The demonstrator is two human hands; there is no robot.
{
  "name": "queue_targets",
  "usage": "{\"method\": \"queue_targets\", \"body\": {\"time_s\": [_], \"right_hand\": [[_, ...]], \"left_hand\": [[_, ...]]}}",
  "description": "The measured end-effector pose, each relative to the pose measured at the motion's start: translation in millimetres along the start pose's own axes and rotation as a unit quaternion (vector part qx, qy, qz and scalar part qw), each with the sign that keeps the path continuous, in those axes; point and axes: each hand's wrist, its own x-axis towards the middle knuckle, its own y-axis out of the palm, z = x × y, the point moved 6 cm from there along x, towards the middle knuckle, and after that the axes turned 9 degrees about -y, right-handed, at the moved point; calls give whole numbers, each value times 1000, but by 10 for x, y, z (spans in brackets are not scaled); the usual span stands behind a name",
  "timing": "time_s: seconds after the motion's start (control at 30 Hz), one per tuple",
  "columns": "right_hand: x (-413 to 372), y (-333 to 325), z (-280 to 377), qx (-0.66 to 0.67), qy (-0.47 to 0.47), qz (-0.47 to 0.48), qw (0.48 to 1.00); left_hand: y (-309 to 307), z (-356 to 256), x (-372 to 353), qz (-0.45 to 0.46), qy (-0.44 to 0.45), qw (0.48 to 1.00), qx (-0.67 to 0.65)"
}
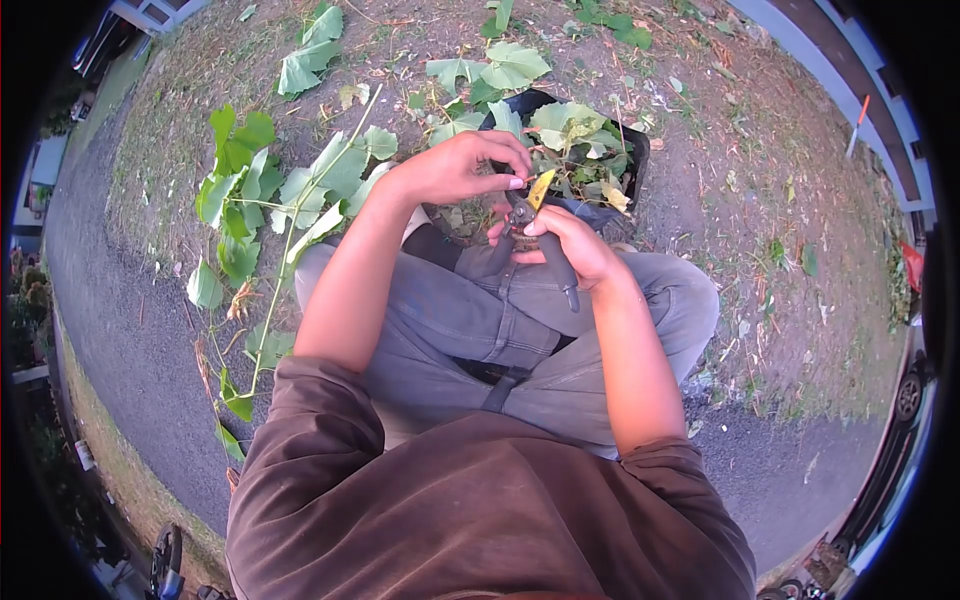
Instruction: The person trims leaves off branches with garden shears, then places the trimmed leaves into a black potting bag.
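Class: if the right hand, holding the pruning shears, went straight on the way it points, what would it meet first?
Probably the left hand, whose fingertips curl just beyond the pruning shears held in the right hand; the black pot lies behind. Depth is unclear.

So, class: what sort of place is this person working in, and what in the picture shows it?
Most likely a garden or yard beside a driveway: dry, patchy ground, a cut leafy branch lying on it, a black tub full of leaves, and pruning shears in the right hand.
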Motion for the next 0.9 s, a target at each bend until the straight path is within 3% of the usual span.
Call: {"method": "queue_targets", "body": {"time_s": [0.37,0.77,0.9], "right_hand": [[0,-4,-46,-27,13,-25,999],[30,-28,-71,-82,-21,-48,995],[18,-40,-40,-83,-26,-46,995]], "left_hand": [[33,-10,-2,19,-7,1000,16],[38,-165,5,-10,-10,999,40],[13,-239,16,-41,26,993,105]]}}
